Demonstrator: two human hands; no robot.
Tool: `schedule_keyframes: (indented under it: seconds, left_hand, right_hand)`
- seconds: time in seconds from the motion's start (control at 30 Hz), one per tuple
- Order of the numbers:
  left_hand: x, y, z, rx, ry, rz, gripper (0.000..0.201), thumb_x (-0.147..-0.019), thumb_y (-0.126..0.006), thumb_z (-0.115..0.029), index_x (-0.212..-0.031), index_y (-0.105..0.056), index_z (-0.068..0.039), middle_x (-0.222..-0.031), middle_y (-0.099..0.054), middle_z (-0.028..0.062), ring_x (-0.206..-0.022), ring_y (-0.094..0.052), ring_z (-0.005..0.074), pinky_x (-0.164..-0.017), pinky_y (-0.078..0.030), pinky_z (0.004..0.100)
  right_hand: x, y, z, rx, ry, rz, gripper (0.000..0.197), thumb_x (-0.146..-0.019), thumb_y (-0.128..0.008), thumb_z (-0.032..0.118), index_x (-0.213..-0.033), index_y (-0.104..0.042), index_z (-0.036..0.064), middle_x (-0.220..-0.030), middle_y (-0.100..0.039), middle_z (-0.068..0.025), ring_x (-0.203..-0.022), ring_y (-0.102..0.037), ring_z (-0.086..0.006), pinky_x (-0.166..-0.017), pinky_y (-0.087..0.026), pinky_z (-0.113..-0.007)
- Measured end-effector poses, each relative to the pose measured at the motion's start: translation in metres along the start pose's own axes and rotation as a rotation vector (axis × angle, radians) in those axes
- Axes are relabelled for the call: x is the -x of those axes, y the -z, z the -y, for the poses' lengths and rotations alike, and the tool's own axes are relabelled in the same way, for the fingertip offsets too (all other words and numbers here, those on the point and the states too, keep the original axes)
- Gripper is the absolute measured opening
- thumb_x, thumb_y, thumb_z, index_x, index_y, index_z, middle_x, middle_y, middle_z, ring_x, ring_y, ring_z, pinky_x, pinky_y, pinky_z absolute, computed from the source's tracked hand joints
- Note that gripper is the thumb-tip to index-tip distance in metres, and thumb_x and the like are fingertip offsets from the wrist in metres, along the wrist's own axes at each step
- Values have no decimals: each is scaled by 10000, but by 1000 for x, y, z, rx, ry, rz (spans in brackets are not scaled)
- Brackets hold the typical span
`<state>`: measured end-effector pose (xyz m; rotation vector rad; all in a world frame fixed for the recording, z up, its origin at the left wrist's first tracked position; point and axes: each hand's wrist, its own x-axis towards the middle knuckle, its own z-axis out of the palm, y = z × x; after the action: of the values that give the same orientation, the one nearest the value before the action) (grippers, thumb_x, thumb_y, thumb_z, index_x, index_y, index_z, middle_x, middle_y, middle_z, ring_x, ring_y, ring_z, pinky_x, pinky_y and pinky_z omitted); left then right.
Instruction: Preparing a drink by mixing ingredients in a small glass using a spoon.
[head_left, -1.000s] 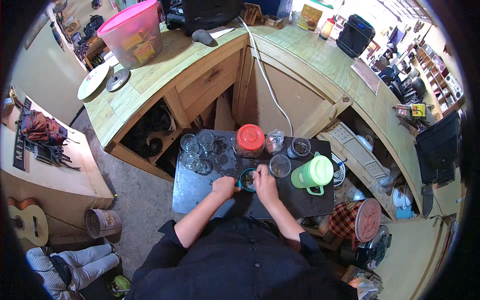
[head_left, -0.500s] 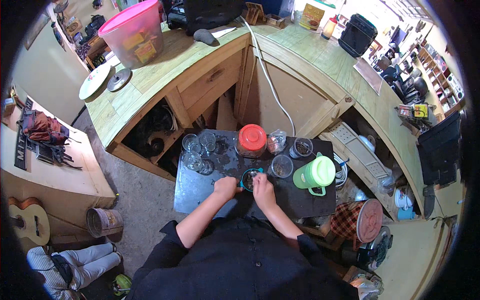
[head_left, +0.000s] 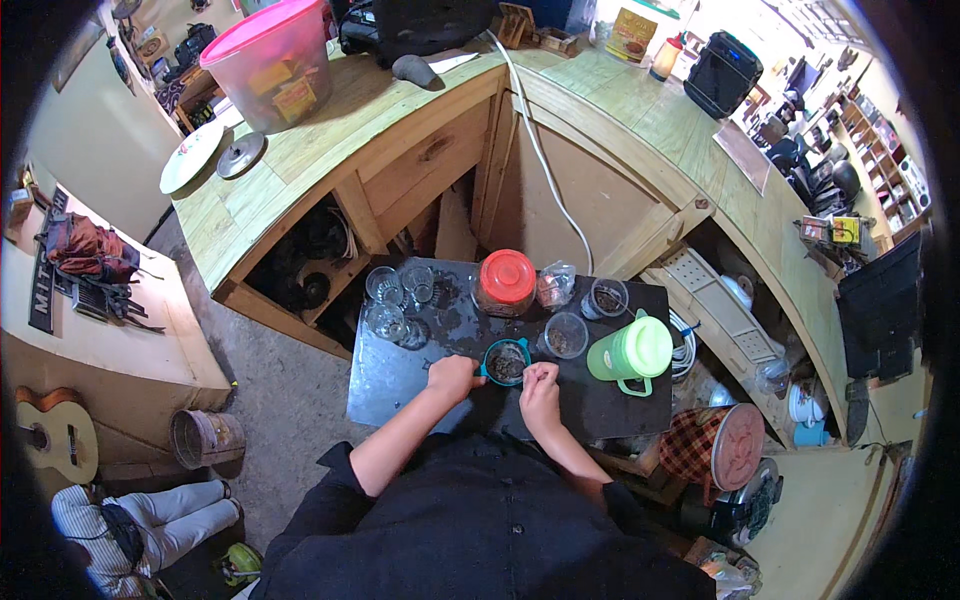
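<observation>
A round teal-rimmed strainer (head_left: 506, 362) with dark, wet-looking grounds in it is at the front middle of the dark low table (head_left: 430, 385). My left hand (head_left: 455, 378) is closed around its short handle on the left side. Just right of the rim, my right hand (head_left: 541, 398) has its fingers pinched together; whatever they hold, if anything, is too small to make out. Behind the strainer stands a clear jar with a red lid (head_left: 506, 283). To its right are a clear plastic cup (head_left: 565, 336) and another cup with dark contents (head_left: 605, 298).
Several clear glasses (head_left: 388, 320) stand at the table's left. A light green lidded pitcher (head_left: 632, 353) stands at its right, and a small plastic bag (head_left: 556, 286) lies beside the jar. A wooden counter (head_left: 430, 125) curves around behind. A person (head_left: 150, 530) is at the lower left.
My right hand has moved down and to the right, off the strainer, uncovering the grounds. The shiny metal thing seen in the strainer before no longer shows there. My left hand keeps its grip.
</observation>
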<state>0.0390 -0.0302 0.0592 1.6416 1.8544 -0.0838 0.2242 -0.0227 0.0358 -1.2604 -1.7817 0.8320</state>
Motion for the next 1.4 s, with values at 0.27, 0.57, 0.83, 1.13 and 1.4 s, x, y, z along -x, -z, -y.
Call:
schedule_keyframes:
  seconds: [0.27, 0.57, 0.83, 1.13, 1.4]
  left_hand:
    - [-2, -4, -2, 16, 10, -11, 335, -795, -646, -411, -954, -663, -117, -915, -667, 138, -887, -645, 315, -742, -510, 436]
    - [0, 2, -5, -24, 30, 44, 356, -801, -636, -423, -979, -668, -117, -940, -668, 136, -912, -643, 308, -769, -510, 431]
    - [0, 5, -7, -8, 43, 79, 369, -810, -628, -437, -1014, -665, -131, -973, -666, 128, -934, -640, 303, -781, -509, 424]
    - [-2, 5, -10, -18, 74, 106, 377, -814, -627, -442, -1047, -659, -147, -1005, -662, 122, -955, -636, 299, -793, -508, 417]
    - [0, 9, -13, 1, 97, 115, 378, -810, -629, -443, -1021, -669, -132, -995, -665, 122, -953, -637, 301, -789, -510, 419]
  right_hand:
    - [-19, -10, -2, -122, -27, -55, 71, -944, -381, 19, -946, -310, 24, -726, -481, -97, -578, -493, -166, -533, -421, -300]
    - [-23, -5, 5, -245, -79, -61, 76, -956, -352, 22, -968, -282, 50, -749, -448, -74, -581, -453, -123, -534, -414, -261]
    - [-23, 8, -5, -196, -184, -21, 103, -920, -395, 12, -994, -324, 18, -746, -494, -108, -638, -536, -211, -630, -457, -330]
    - [-20, 9, -14, -79, -39, -43, 76, -947, -387, 40, -980, -319, 29, -734, -511, -114, -606, -521, -189, -562, -440, -313]
    - [-26, 4, 3, -72, -27, -20, 64, -947, -386, 36, -954, -322, 31, -717, -509, -105, -574, -529, -164, -533, -426, -293]
